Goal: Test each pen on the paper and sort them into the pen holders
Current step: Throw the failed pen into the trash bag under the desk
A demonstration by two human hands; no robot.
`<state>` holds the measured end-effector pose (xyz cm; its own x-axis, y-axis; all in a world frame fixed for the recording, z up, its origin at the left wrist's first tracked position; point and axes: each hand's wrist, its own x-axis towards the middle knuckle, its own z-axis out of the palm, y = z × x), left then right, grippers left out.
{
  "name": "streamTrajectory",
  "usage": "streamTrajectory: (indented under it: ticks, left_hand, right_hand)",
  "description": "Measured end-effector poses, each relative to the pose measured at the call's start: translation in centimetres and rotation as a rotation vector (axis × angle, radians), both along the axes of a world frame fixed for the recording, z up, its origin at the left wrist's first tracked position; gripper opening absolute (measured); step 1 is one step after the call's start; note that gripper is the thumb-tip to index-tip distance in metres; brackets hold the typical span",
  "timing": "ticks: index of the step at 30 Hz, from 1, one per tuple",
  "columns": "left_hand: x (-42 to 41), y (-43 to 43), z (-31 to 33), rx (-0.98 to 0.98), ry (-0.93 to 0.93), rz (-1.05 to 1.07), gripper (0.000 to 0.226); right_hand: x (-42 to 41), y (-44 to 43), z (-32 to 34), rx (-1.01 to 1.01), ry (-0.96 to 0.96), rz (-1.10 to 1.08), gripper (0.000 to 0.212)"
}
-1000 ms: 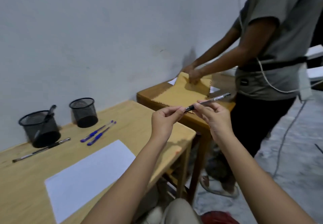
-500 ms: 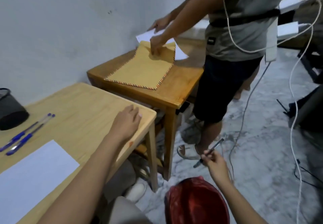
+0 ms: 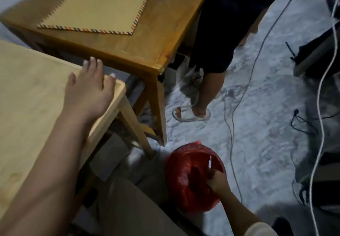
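At five o'clock in the view, down by the floor, a dark pen [image 3: 210, 163] is held pinched in the right grip [image 3: 218, 181] against the open red bag [image 3: 185, 189], its free end pointed toward twelve o'clock. The left grip [image 3: 88, 94] is laid flat, fingers released, on the corner of the light worktop [image 3: 27, 88] at nine o'clock. A brown envelope [image 3: 95, 5] is seen on the darker worktop [image 3: 156, 38] at eleven o'clock, with a bystander's slippered foot [image 3: 191, 115] planted near its leg.

We see a red bag [image 3: 187, 186], a dark white-labelled pen [image 3: 210, 163] over it. Beyond the bag, an amber table [image 3: 156, 38] bears a tan envelope [image 3: 95, 5] edged in red-and-blue stripes; left of the bag, a pale blond table [image 3: 27, 97].
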<state>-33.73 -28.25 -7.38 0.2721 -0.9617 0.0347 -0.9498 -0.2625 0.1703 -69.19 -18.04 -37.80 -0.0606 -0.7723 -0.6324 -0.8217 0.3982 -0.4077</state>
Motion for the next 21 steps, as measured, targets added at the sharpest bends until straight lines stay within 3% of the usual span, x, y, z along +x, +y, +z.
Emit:
streamTrajectory:
  ticks: [5,10,21]
  left_hand:
    - [0.3,-0.1,-0.2,-0.012,-0.001,-0.006,0.061]
    - [0.1,-0.1,-0.3,-0.021,0.001,0.003,0.061]
    - [-0.1,0.2,0.3,-0.037,0.026,-0.005,0.060]
  right_hand:
    - [2.3,-0.4,2.0,0.020,-0.012,-0.084,0.017]
    - [3.3,-1.0,2.0,0.074,0.065,-0.104,0.039]
    - [3.2,-2.7,4.7,-0.166,0.016,-0.135,0.025]
